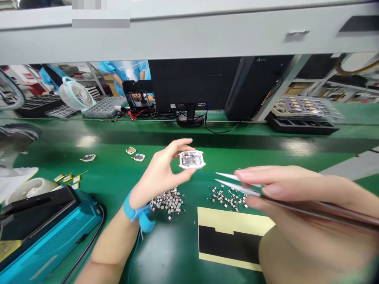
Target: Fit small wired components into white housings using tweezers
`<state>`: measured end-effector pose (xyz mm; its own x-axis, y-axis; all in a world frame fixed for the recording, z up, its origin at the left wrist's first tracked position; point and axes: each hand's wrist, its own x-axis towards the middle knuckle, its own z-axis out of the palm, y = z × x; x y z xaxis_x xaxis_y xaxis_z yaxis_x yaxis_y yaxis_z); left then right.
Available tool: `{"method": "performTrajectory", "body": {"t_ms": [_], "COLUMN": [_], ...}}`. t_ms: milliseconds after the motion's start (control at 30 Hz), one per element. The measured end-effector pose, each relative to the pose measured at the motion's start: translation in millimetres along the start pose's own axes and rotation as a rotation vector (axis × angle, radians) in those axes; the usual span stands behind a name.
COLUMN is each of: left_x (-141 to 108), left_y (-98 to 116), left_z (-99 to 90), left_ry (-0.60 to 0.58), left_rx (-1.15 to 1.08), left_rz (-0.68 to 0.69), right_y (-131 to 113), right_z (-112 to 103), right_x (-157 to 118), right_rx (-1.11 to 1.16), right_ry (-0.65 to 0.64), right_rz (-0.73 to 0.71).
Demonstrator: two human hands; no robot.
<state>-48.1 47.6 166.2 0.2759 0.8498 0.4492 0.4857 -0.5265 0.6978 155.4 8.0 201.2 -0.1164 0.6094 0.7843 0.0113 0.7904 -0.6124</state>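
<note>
Between the thumb and fingers of my left hand (166,167) is a small white-framed device (192,159), its open side with inner parts facing me. A blue strap circles my left wrist. My right hand (290,197) grips metal tweezers (245,190); their two tips are apart, to the right of the device and not touching it. Below the hands lie two piles of small metallic parts, one near my left wrist (170,201) and a looser one (226,197) under the tweezers. A yellow sheet with a black strip (227,244) lies partly behind my right hand.
Similar devices (139,157) and yellow-edged flat pieces (68,178) rest on the green bench at left. A blue and black machine (50,232) fills the lower left. A monitor (192,86), small fan (76,94) and stacked trays (304,114) stand behind. Another person (124,75) works beyond.
</note>
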Motion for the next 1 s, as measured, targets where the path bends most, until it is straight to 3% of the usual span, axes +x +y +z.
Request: {"method": "performTrajectory", "body": {"t_ms": [100, 333, 433, 567, 800, 1000], "left_x": [-16.4, -27.8, -26.1, -23.6, -24.5, -28.3], "left_y": [27.5, 41.1, 43.1, 43.0, 45.5, 47.8], "left_z": [0.5, -1.1, -2.0, -1.9, -3.6, -5.6], "left_ry": [-0.005, 0.023, 0.043, 0.041, 0.046, 0.053], "left_rx": [-0.071, -0.037, 0.074, 0.179, 0.082, -0.011], "left_rz": [0.059, 0.216, 0.296, 0.354, 0.294, 0.326], "right_y": [3.3, 4.5, 0.0, -5.6, -3.9, -0.6], "right_z": [-0.6, -1.3, 1.4, 13.2, 19.6, 4.8], "right_x": [3.3, 2.6, 0.8, -2.4, -3.7, 1.5], "right_rx": [0.088, 0.092, 0.009, -0.043, -0.012, 0.129], "right_ry": [-0.201, -0.318, -0.304, -0.156, -0.084, -0.307], "right_rz": [0.018, 0.043, 0.030, 0.096, 0.125, 0.078]}}
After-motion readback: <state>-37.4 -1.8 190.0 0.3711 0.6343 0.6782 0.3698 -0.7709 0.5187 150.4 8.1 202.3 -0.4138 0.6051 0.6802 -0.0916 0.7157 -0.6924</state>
